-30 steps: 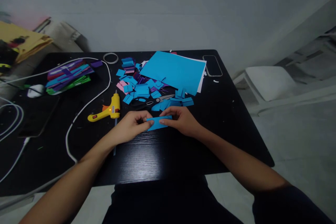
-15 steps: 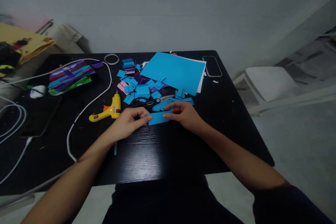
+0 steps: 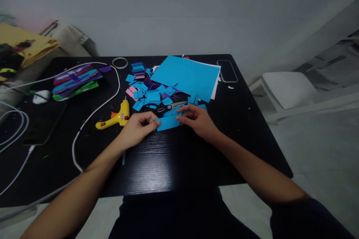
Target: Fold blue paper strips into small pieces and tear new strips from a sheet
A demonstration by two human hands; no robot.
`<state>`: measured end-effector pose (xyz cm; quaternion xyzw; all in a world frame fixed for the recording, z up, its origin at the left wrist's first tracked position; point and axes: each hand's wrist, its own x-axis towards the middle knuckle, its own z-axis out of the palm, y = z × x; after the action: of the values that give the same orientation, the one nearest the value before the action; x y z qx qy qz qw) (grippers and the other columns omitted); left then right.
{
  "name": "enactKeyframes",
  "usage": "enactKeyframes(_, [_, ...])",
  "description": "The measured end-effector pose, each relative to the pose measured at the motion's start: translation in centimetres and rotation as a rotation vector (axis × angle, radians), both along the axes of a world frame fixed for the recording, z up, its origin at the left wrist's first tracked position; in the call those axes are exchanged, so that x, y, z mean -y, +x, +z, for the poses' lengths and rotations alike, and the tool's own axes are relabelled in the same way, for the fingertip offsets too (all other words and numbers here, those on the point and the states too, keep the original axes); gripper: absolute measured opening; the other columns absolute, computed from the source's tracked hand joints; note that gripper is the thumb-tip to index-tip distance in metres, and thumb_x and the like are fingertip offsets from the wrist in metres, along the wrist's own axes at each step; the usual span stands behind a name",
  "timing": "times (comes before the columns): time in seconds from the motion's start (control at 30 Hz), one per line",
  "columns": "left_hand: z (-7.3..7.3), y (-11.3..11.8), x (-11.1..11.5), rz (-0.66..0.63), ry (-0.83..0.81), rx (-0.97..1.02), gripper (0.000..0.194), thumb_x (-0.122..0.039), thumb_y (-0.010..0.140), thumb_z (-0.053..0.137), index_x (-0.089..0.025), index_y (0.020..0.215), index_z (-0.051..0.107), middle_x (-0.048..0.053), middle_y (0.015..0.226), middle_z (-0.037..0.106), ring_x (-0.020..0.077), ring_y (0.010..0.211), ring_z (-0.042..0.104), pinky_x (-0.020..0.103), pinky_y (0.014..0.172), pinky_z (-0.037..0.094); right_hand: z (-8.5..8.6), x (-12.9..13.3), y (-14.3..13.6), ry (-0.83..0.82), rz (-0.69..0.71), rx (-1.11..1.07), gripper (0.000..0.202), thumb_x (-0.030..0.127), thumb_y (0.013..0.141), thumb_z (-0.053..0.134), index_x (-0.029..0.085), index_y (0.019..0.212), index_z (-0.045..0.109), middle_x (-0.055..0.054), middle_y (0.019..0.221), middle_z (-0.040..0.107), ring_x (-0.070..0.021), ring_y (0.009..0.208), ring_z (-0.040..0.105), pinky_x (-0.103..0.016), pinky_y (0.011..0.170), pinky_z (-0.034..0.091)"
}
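Note:
Between my two hands is a blue paper strip (image 3: 168, 123), held just above the table near the pile of cut pieces. My left hand (image 3: 140, 127) pinches its left end, thumb on top. At the other end, my right hand (image 3: 198, 121) grips the strip between thumb and fingers. Behind the strip lie scissors (image 3: 176, 105), their blades pointing right and their handles partly covered by paper. Folded blue paper pieces (image 3: 153, 97) are heaped beyond them, mixed with pink and purple ones. A yellow glue gun (image 3: 119, 117) rests left of my left hand.
A large blue sheet (image 3: 185, 76) lies on white paper at the back. A phone (image 3: 227, 71) is at the right edge. A white cable (image 3: 97, 110) curves across the left side, near bundled coloured strips (image 3: 75, 82). A tape ring (image 3: 120, 63) lies at the back.
The strip has shifted slightly left and up along with my left hand. My right thumb has slid a little on its end. The other things stay in place.

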<state>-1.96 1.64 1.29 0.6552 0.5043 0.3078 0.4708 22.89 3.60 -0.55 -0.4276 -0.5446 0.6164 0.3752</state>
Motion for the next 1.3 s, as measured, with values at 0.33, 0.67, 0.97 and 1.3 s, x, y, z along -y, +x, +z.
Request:
enactKeyframes(0.33, [0.4, 0.2, 0.0, 0.054, 0.074, 0.009, 0.034, -0.040, 0.090, 0.064, -0.019, 0.065, 0.059, -0.003, 0.060, 0.055, 0.0117, 0.058, 0.048, 0.025, 0.058, 0.038, -0.3, -0.1, -0.1, -0.026, 0.062, -0.232, 0.022, 0.022, 0.085, 0.072, 0.029, 0.103, 0.081, -0.002, 0.113, 0.074, -0.0160, 0.086, 0.070, -0.040, 0.087, 0.064])
enactKeyframes(0.67, [0.6, 0.5, 0.1, 0.083, 0.061, 0.024, 0.033, -0.045, 0.092, 0.064, -0.019, 0.072, 0.065, -0.002, 0.063, 0.055, 0.0131, 0.060, 0.049, 0.026, 0.059, 0.039, -0.3, 0.2, -0.1, 0.025, 0.053, -0.237, 0.029, 0.023, 0.077, 0.085, 0.030, 0.104, 0.078, 0.000, 0.107, 0.075, -0.0195, 0.094, 0.073, -0.044, 0.098, 0.059])
enactKeyframes(0.97, [0.1, 0.4, 0.8, -0.017, 0.256, -0.029, 0.041, -0.045, 0.089, 0.074, -0.021, 0.122, 0.069, 0.007, 0.106, 0.072, 0.0222, 0.094, 0.068, 0.035, 0.085, 0.055, -0.4, 0.3, -0.3, 0.088, -0.054, -0.181, 0.025, 0.024, 0.076, 0.086, 0.025, 0.099, 0.077, -0.002, 0.108, 0.079, -0.0224, 0.106, 0.074, -0.047, 0.105, 0.057])
enactKeyframes(1.3, [-0.5, 0.5, 1.0, 0.013, 0.508, -0.114, 0.026, -0.036, 0.089, 0.078, -0.023, 0.110, 0.071, 0.007, 0.107, 0.073, 0.0234, 0.101, 0.069, 0.037, 0.091, 0.056, -0.3, 1.1, -0.6, 0.194, -0.089, -0.070, 0.021, 0.031, 0.083, 0.082, 0.024, 0.101, 0.074, -0.004, 0.101, 0.079, -0.0211, 0.095, 0.075, -0.040, 0.091, 0.061])
